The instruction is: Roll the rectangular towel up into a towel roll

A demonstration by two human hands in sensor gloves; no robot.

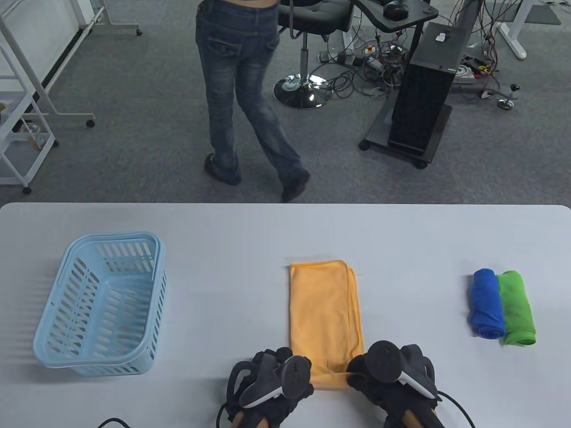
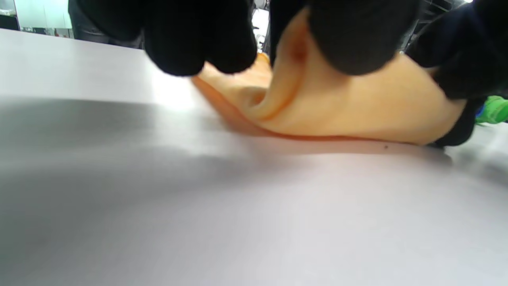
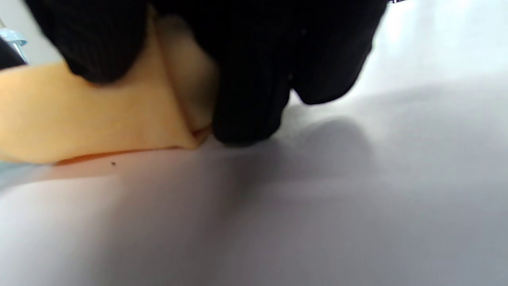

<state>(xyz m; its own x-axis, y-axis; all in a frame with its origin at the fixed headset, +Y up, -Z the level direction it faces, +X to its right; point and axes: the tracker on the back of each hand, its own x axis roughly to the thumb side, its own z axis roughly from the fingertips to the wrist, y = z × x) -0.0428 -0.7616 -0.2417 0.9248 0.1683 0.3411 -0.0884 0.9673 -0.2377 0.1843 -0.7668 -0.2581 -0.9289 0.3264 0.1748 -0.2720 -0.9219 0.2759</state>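
Table view: the orange towel (image 1: 324, 312) lies mid-tabletop (image 1: 223, 232), its near edge pinched by both the left hand (image 1: 272, 383) and the right hand (image 1: 392, 374). A basket (image 1: 102, 303) sits left, two rolls (image 1: 502, 307) right.

Left wrist view: fingers (image 2: 349, 39) are curled on lifted cloth.

Right wrist view: a corner is gripped. No writing is readable.

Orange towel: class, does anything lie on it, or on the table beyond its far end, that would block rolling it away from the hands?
Nothing visible does. Both hands pinch the orange towel at its near edge; the rest lies bare, table beyond.

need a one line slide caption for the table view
Both gloved hands, left hand and right hand, grip the near end of the folded orange towel to begin rolling it.
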